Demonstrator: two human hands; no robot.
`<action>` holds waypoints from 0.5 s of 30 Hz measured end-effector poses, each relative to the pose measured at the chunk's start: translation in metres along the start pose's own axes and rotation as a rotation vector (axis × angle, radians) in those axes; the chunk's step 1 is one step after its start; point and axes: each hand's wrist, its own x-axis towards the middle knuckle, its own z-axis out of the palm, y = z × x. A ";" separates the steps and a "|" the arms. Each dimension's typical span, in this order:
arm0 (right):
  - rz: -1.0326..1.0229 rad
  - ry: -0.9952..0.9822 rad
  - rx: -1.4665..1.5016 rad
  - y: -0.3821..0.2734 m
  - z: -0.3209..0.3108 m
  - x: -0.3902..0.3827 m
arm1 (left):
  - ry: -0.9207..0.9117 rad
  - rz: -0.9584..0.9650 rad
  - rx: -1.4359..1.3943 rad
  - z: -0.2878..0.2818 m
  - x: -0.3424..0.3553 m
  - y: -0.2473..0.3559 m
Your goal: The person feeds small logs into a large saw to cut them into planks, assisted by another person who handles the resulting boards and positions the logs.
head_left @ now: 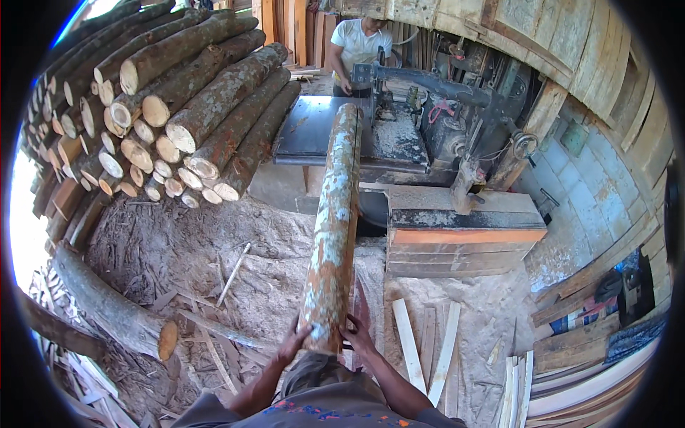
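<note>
While both hands grip the near end of 1 log (334,214), left hand (293,343) on its left side and right hand (359,336) on its right, palms set apart by the log's thickness, the log runs straight out from the person's waist, far end over the dark machine table (303,132); can't confirm full contact there. Step looks like lining up or feeding the log at the machine; next move probably calls for a level, steady push from both sides, without letting it roll. Log: long, fairly straight, bark on, brown with pale grey-green blotches; near cut face hidden. Beyond: 1 co-worker (360,46) in a white shirt behind the table, wooden box (464,253) right of the log, log stack (214,118) at left, 1 loose log (118,303) on the ground, pale planks (444,349) at lower right.
</note>
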 end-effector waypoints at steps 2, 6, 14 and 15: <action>0.040 -0.023 0.043 0.026 -0.021 -0.023 | -0.044 -0.091 -0.049 0.007 -0.028 -0.022; -0.016 0.204 -0.163 0.047 -0.080 -0.054 | -0.179 -0.290 -0.106 0.036 -0.043 -0.019; 0.390 0.739 -0.594 0.117 -0.185 -0.065 | -0.223 -0.378 -0.063 0.026 0.066 0.003; 0.503 0.737 -0.591 0.114 -0.188 -0.065 | -0.205 -0.349 -0.083 0.026 0.089 0.014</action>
